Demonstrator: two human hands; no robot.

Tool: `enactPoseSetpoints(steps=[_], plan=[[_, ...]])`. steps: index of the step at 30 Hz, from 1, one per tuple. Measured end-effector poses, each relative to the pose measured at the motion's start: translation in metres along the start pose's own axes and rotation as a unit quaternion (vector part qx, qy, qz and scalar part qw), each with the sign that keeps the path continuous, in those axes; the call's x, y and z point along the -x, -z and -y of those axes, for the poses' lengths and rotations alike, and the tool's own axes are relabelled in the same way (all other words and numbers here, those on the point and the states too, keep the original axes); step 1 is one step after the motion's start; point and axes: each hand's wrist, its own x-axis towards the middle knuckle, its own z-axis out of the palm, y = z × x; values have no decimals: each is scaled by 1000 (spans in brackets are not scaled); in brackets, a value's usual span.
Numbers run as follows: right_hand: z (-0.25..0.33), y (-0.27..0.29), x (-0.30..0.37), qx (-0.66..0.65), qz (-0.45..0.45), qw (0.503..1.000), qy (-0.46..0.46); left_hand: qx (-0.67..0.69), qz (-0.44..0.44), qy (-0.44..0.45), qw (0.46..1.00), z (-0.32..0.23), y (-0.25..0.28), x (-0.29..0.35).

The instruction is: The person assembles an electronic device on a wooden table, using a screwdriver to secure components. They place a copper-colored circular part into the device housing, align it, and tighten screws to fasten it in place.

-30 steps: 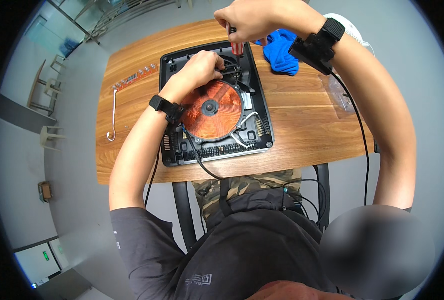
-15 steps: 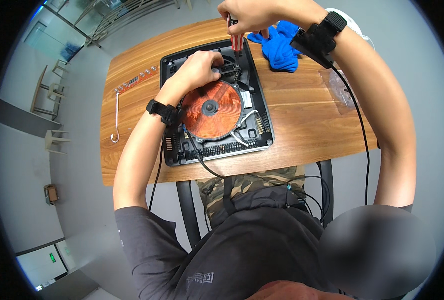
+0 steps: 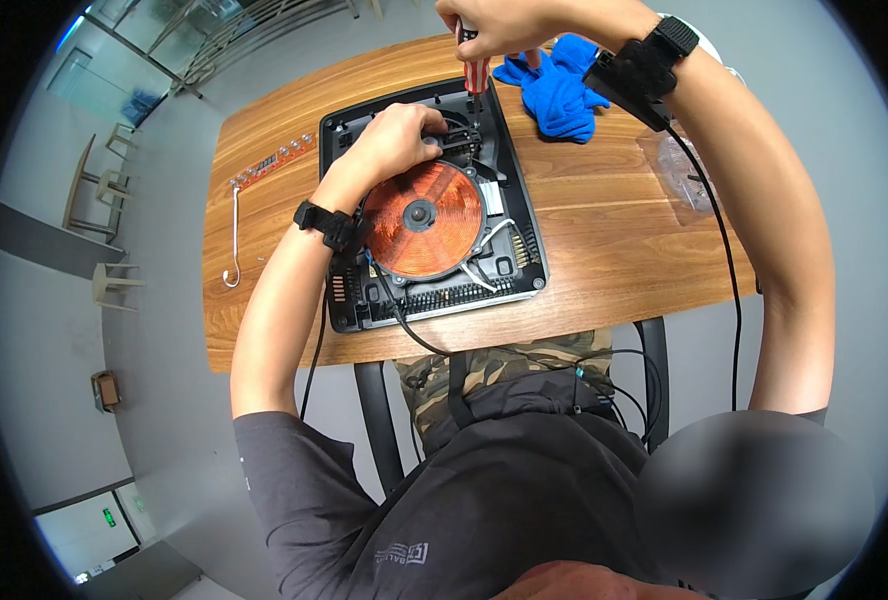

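An opened induction cooker (image 3: 526,283) lies on the wooden table, its black shell showing a round copper coil (image 3: 444,240) and some wiring. My right hand (image 3: 509,28) is closed round the handle of a screwdriver (image 3: 477,76), striped red and white. The screwdriver stands nearly upright, shaft down at the far part of the cooker; its tip is too small to make out. Just beyond the coil, my left hand (image 3: 396,140) has its fingers curled at a black plastic part (image 3: 461,138) inside the shell. That hand hides most of what it touches.
A blue cloth (image 3: 564,100) lies crumpled right of the cooker, and a clear plastic bag (image 3: 686,175) is farther right. On the left rests a narrow circuit board (image 3: 274,163) with a white cable (image 3: 234,235). Black cables run from my wrist straps.
My right hand and the screwdriver have shifted very slightly, with the grip still round the handle. My left hand stays in the same place on the cooker.
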Motion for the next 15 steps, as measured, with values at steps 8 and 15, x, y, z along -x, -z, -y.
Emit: enactPoseSetpoints(steps=[8,15], plan=[[-6,7,7,-5,-13,1000,-18,10,15,14,1000,-7,5,2],[-18,-4,-5,-31,-11,999,-9,12,6,-14,1000,8,-1,4]])
